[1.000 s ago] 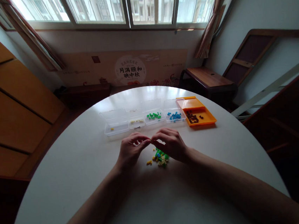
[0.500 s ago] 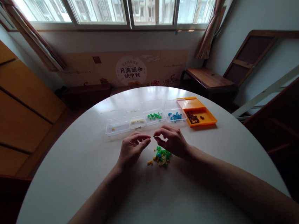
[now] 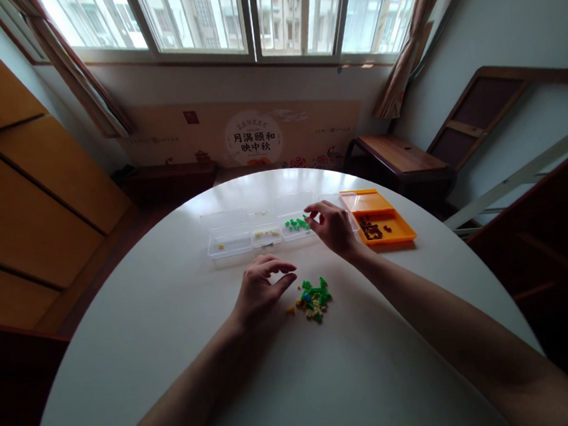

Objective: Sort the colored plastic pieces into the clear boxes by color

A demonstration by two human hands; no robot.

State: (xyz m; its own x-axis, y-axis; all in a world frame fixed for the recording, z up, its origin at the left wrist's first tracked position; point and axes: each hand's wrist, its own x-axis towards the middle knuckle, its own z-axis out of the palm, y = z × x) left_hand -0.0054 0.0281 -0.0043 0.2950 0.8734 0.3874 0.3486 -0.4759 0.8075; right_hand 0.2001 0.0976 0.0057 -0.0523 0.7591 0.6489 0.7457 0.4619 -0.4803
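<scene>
My right hand (image 3: 333, 227) is over the right side of the clear box of green pieces (image 3: 295, 224), pinching a small green building brick (image 3: 305, 217) between thumb and fingertips. My left hand (image 3: 266, 283) hovers just left of a loose pile of mixed bricks (image 3: 315, 298), its thumb and fingers apart with nothing between them. Green, yellow, pale and blue bricks make up that pile on the white table. My right hand and wrist hide most of the blue pieces' box.
Left of the green box stand a clear box of pale pieces (image 3: 266, 234) and a long clear box (image 3: 229, 246) with one yellow piece. An orange case (image 3: 402, 228) holding dark brown pieces lies open at right. All sit on a round white table (image 3: 137, 307).
My right hand has moved forward from above the pile to the green box, carrying the small green brick. My left hand stays near the pile, with its thumb and fingers wider apart.
</scene>
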